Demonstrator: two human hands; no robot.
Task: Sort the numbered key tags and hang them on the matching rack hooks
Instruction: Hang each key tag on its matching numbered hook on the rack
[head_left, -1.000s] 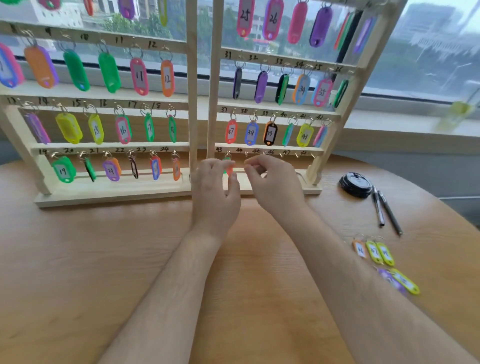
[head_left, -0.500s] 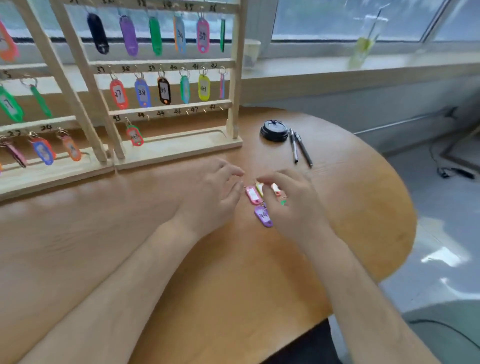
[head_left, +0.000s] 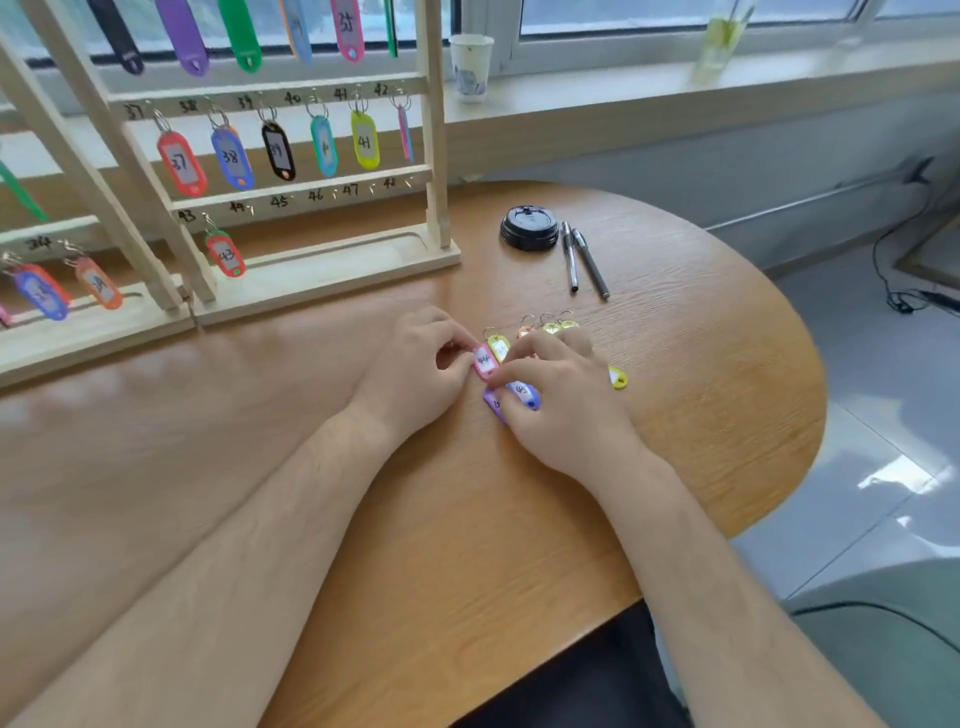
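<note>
head view. left hand (head_left: 415, 364) and right hand (head_left: 563, 397) both low on the wooden tabletop (head_left: 441, 519), right of the rack (head_left: 435, 156), meeting over a small cluster of loose key tags.

pink tag (head_left: 484, 361), marked 44, lies between the two hands. left hand: fingers curled, tips closed on the tag's left edge. right hand: fingers bent over the cluster, forefinger tip touching the pink tag's lower right side. blue tag (head_left: 523, 393) sits between right forefinger and thumb, over a purple tag (head_left: 493, 406); cannot tell whether the right hand grips either one or only rests on them.

other loose tags: a yellow-green tag (head_left: 500, 347) just behind the pink one, a yellow tag (head_left: 617, 378) showing at the far side of the right hand, and ring tops of more tags beyond the knuckles, mostly hidden.

rack: red tag (head_left: 226, 254) marked 43 hangs in the bottom row; tags 37 to 42 hang in the row above.

black lid (head_left: 529, 235) and two pens (head_left: 582, 260) lie beyond the hands. paper cup (head_left: 471, 65) on the windowsill.
</note>
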